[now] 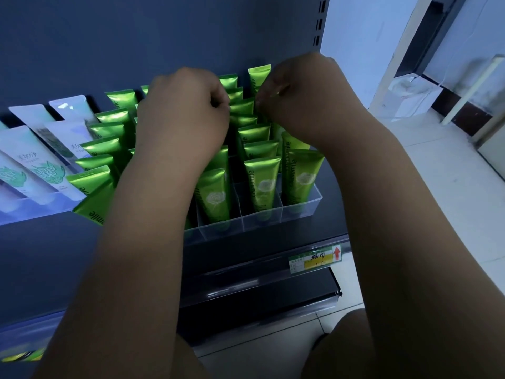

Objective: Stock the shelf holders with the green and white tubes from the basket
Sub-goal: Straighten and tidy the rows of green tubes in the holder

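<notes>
Rear green tubes (241, 106) between left hand (183, 110) and right hand (306, 99), apparently touching.

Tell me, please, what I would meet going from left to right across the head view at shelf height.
white tubes → left hand → right hand → tiled floor

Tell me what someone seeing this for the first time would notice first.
The left hand and right hand reach in at the centre, fingers curled over the back rows of shiny green tubes. Those tubes stand upright in a clear divided holder on the dark shelf, and white tubes lean to the left of them. A yellow price label sits on the shelf edge below.
</notes>
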{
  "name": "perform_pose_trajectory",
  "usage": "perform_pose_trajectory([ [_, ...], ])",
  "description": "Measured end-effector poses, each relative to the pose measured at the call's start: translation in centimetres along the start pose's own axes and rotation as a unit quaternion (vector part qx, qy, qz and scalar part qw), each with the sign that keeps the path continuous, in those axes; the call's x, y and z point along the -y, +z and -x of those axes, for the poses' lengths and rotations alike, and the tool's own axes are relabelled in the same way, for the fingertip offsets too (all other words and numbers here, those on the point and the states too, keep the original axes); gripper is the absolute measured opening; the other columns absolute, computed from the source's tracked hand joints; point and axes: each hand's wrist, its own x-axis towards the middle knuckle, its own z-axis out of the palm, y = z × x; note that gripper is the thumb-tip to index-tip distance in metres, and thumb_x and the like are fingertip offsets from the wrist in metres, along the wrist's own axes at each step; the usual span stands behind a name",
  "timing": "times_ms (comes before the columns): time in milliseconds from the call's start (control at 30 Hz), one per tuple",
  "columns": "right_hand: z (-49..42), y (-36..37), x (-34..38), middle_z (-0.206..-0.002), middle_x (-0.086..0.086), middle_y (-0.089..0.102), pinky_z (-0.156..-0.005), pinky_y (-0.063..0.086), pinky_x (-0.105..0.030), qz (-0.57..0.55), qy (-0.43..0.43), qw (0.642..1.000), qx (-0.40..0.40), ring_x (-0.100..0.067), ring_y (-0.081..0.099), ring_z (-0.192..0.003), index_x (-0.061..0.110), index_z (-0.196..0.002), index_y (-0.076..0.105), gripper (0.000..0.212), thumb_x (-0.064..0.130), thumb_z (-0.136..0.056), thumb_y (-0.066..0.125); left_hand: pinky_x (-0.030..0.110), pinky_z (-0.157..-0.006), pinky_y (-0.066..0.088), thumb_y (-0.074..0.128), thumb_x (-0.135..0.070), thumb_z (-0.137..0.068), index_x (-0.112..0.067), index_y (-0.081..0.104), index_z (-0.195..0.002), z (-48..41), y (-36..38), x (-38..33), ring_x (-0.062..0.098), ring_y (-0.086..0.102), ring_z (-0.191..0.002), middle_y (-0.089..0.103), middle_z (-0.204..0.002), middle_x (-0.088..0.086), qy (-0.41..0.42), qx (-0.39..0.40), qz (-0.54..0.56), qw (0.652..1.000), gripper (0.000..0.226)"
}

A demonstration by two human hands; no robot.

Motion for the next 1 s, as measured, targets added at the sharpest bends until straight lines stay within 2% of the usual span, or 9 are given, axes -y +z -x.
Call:
perform_pose_trajectory([
  [133, -0.9, 0.9, -0.3, -0.085, -0.010, 0.074, -0.074, 0.059, -0.041, 0.016, 0.011, 1.000, 0.006, -0.025, 0.069, -0.082, 0.010, -0.086, 0.078, 0.022, 0.021, -0.084, 0.059, 0.049, -0.088, 0.053, 0.065, -0.026, -0.090, -0.034, 0.075, -0.098, -0.3, 0.2, -0.1, 0.037, 0.060, -0.101, 0.053, -0.074, -0.011, -0.003, 0.023, -0.009, 1.000, 0.015],
  [367, -1.8, 1.0, -0.2, -0.087, -0.011, 0.074, -0.076, 0.059, -0.042, 0.046, 0.010, 0.998, 0.028, -0.027, 0.070, -0.086, 0.009, -0.087, 0.077, 0.020, 0.020, -0.082, 0.062, 0.050, -0.090, 0.053, 0.065, -0.027, -0.088, -0.036, 0.075, -0.096, -0.9, 1.1, 0.1, 0.035, 0.061, -0.103, 0.068, -0.097, -0.004, 0.007, 0.043, -0.040, 0.998, 0.016],
  [500, -1.7, 0.5, 0.1, -0.088, -0.006, 0.075, -0.079, 0.058, -0.039, 0.044, -0.003, 0.998, 0.054, -0.023, 0.069, -0.088, 0.012, -0.086, 0.079, 0.016, 0.020, -0.083, 0.065, 0.050, -0.088, 0.054, 0.065, -0.026, -0.086, -0.038, 0.071, -0.084, -1.2, 1.2, 0.4, 0.034, 0.062, -0.097, 0.062, -0.088, -0.006, -0.005, 0.055, -0.041, 0.998, 0.014],
  [633, -1.7, 0.0, 0.3, -0.090, -0.003, 0.076, -0.082, 0.056, -0.036, 0.023, -0.021, 0.996, 0.084, -0.019, 0.069, -0.091, 0.017, -0.089, 0.081, 0.016, 0.024, -0.084, 0.068, 0.046, -0.085, 0.054, 0.065, -0.026, -0.086, -0.037, 0.068, -0.078, -1.2, 1.2, 0.3, 0.033, 0.063, -0.096, 0.066, -0.088, -0.005, -0.006, 0.052, -0.042, 0.998, 0.014],
  [800, -2.4, 0.6, -0.4, -0.087, -0.012, 0.072, -0.075, 0.057, -0.040, 0.068, -0.041, 0.995, 0.061, -0.028, 0.067, -0.083, 0.008, -0.086, 0.077, 0.025, 0.017, -0.085, 0.054, 0.044, -0.083, 0.054, 0.065, -0.027, -0.087, -0.035, 0.069, -0.077, -1.0, 1.3, 0.0, 0.031, 0.062, -0.097, 0.067, -0.089, -0.004, -0.007, 0.041, -0.041, 0.998, 0.013],
  [900, -2.5, 0.9, -0.7, -0.087, -0.011, 0.072, -0.074, 0.058, -0.042, 0.090, -0.052, 0.993, 0.060, -0.030, 0.067, -0.084, 0.008, -0.086, 0.076, 0.025, 0.015, -0.086, 0.052, 0.041, -0.079, 0.054, 0.065, -0.027, -0.088, -0.031, 0.073, -0.079, -1.0, 1.4, 0.0, 0.030, 0.062, -0.091, 0.063, -0.079, -0.007, -0.009, 0.041, -0.030, 0.999, 0.012],
  [1000, -2.4, 1.1, -0.9, -0.091, -0.010, 0.071, -0.076, 0.058, -0.042, 0.108, -0.074, 0.989, 0.069, -0.030, 0.066, -0.087, 0.009, -0.088, 0.074, 0.023, 0.015, -0.089, 0.052, 0.029, -0.070, 0.041, 0.065, -0.024, -0.090, -0.028, 0.078, -0.086, -0.9, 1.5, -0.2, 0.026, 0.059, -0.083, 0.052, -0.065, -0.013, -0.003, 0.045, -0.019, 0.999, 0.014],
])
